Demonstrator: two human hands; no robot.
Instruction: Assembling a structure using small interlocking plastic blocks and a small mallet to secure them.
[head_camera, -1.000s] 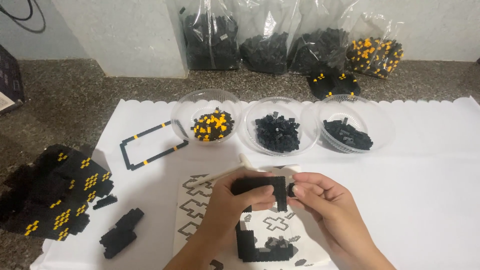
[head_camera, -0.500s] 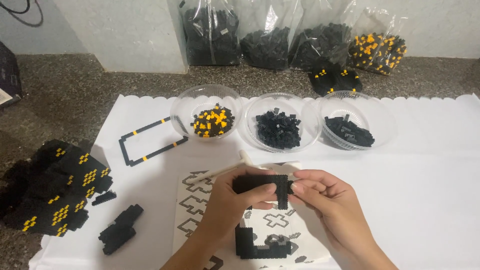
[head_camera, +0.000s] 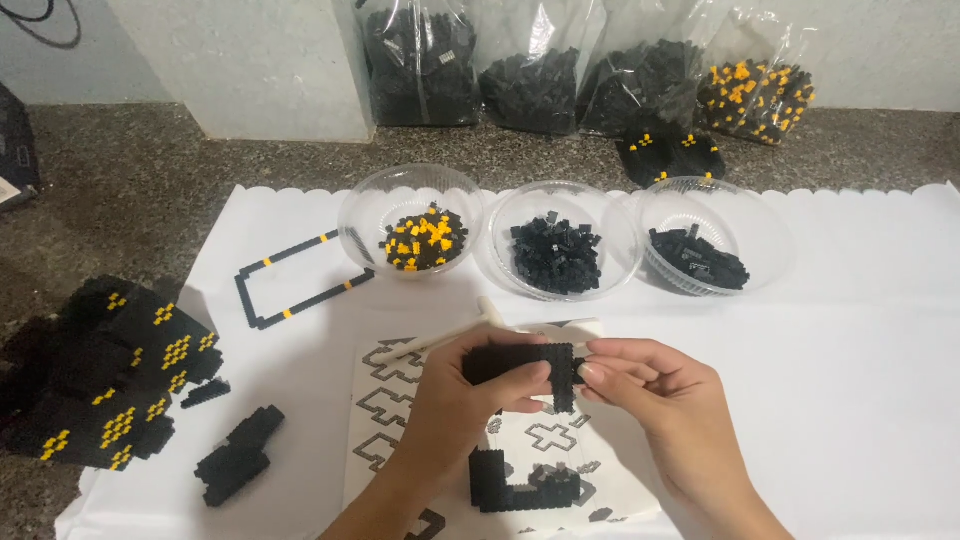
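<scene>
My left hand (head_camera: 455, 400) and my right hand (head_camera: 660, 400) meet over a printed pattern sheet (head_camera: 400, 400). Together they hold a black L-shaped strip of small bricks (head_camera: 520, 362), the left hand on its long bar, the right fingertips at its short downward end. Below them a second black brick piece (head_camera: 520, 490) lies on the sheet. A white stick-like tool (head_camera: 450, 330) rests just beyond my left hand.
Three clear bowls stand behind: black and yellow bricks (head_camera: 420, 240), black bricks (head_camera: 556, 255), black bricks (head_camera: 700, 262). A thin rectangular frame (head_camera: 290, 285), a big black and yellow block (head_camera: 100, 380) and a small black piece (head_camera: 238, 455) lie left. Bags of bricks (head_camera: 560, 70) line the wall.
The view has shifted slightly. My hands stay together on the black strip with barely any movement.
</scene>
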